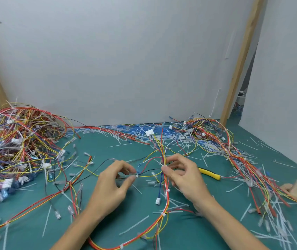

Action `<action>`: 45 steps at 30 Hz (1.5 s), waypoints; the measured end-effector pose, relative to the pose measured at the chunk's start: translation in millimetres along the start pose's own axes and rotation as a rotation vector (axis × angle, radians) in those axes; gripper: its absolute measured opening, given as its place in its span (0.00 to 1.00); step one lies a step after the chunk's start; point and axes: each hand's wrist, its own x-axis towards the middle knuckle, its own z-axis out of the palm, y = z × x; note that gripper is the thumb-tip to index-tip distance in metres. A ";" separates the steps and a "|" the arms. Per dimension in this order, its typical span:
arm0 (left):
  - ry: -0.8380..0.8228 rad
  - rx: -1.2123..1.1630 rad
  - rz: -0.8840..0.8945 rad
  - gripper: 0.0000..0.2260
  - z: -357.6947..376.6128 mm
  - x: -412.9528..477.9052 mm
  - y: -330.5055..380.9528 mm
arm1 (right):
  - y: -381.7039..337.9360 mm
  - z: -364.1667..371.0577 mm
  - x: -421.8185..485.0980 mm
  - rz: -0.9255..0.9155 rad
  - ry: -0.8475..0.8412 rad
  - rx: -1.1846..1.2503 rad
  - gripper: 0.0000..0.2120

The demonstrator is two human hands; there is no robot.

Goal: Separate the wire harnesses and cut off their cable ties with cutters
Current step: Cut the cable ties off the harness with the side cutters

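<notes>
Head view, item one: multi-coloured wire harness (163, 152), lying mid-mat and fanning toward 12 o'clock to a white plastic connector block (149, 132), its red, orange and yellow trunk running down toward 6 o'clock. Item two: left hand (111, 179), pinching a thin black-and-yellow branch between thumb and forefinger right at a small white cable tie (137, 176). Item three: right hand (182, 175), at 3 o'clock of the left, gripping the harness at its junction with thumb and forefinger, the other fingers curling loosely. Item four: yellow-handled cutters (210, 173), lying untouched on the green mat (108, 222) at 3 o'clock of the right hand, blades hidden behind it. Item five: large tangled pile of harnesses (17, 141) at 9 o'clock, ties showing in it; a second tangle (216, 138) at 2 o'clock; white tie offcuts (135, 226) littering the mat. Risks, as judged: with both hands occupied, one is having to let go to fetch the cutters, and the branch may slip back among crossing wires. The tie is sitting tight on thin wires, so the blades may nick the insulation. Pulling the two grips apart may strain the connector crimps. The offcuts may disguise ties not yet cut.
</notes>
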 end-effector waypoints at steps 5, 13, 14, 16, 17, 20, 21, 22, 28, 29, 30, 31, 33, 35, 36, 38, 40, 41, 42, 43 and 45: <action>0.133 0.330 0.282 0.03 2.8 -2.7 10.2 | -1.2 2.7 -3.7 -0.066 0.001 -0.046 0.07; 0.207 0.410 0.389 0.06 15.3 -5.1 26.4 | -2.4 20.8 -17.6 -0.276 0.113 -0.284 0.10; 0.175 0.340 0.342 0.08 17.5 -6.2 29.2 | -2.7 23.3 -20.4 -0.310 0.121 -0.326 0.09; 0.103 0.070 0.128 0.11 21.1 -8.0 34.9 | -4.4 27.1 -26.1 -0.397 0.146 -0.434 0.09; 0.080 -0.049 0.023 0.10 23.7 -8.2 34.9 | -6.1 28.3 -28.4 -0.446 0.162 -0.499 0.09; 0.070 -0.226 -0.152 0.05 27.0 -5.4 29.6 | -13.9 29.4 -32.9 -0.550 0.168 -0.633 0.10; 0.058 -0.275 -0.178 0.06 26.4 -4.1 28.2 | -15.4 29.2 -33.5 -0.573 0.152 -0.643 0.11; 0.041 -0.329 -0.197 0.07 25.4 -3.2 27.4 | -16.5 29.2 -34.3 -0.593 0.128 -0.645 0.11; 0.079 -0.614 -0.315 0.11 15.9 -0.1 18.8 | -19.2 37.4 -41.6 -0.588 -0.018 -0.613 0.15; 0.081 -0.637 -0.330 0.11 14.7 0.3 16.2 | -19.2 36.6 -40.7 -0.569 -0.048 -0.586 0.16; 0.072 -0.652 -0.344 0.11 13.8 0.3 14.7 | -19.3 34.9 -39.4 -0.564 -0.078 -0.568 0.16; 0.060 -0.656 -0.351 0.10 13.5 0.4 13.5 | -19.9 33.1 -38.4 -0.573 -0.100 -0.560 0.17; 0.051 -0.647 -0.353 0.07 13.1 0.4 11.0 | -19.9 29.8 -36.5 -0.596 -0.110 -0.519 0.18; 0.048 -0.660 -0.352 0.07 10.8 1.5 8.7 | -19.1 26.9 -33.9 -0.605 -0.034 -0.446 0.17; 0.036 -0.683 -0.350 0.08 9.3 2.3 7.3 | -19.1 25.6 -32.7 -0.606 0.023 -0.419 0.16; 0.005 -0.773 -0.346 0.13 6.7 3.7 3.9 | -18.8 23.1 -30.1 -0.603 0.120 -0.371 0.14; -0.007 -0.891 -0.368 0.14 4.9 5.4 1.5 | -17.7 19.5 -27.0 -0.560 0.165 -0.323 0.11; -0.014 -0.946 -0.379 0.11 4.7 5.9 0.2 | -17.0 16.9 -25.0 -0.500 0.146 -0.291 0.09; -0.037 -0.997 -0.382 0.06 4.9 5.9 -0.3 | -16.5 14.6 -22.7 -0.411 0.082 -0.248 0.07; -0.072 -1.036 -0.373 0.03 5.6 5.2 -1.1 | -17.3 13.9 -21.5 -0.302 -0.029 -0.187 0.05; -0.171 -1.091 -0.340 0.05 8.0 2.9 -1.8 | -17.9 17.2 -23.1 -0.149 -0.258 -0.101 0.07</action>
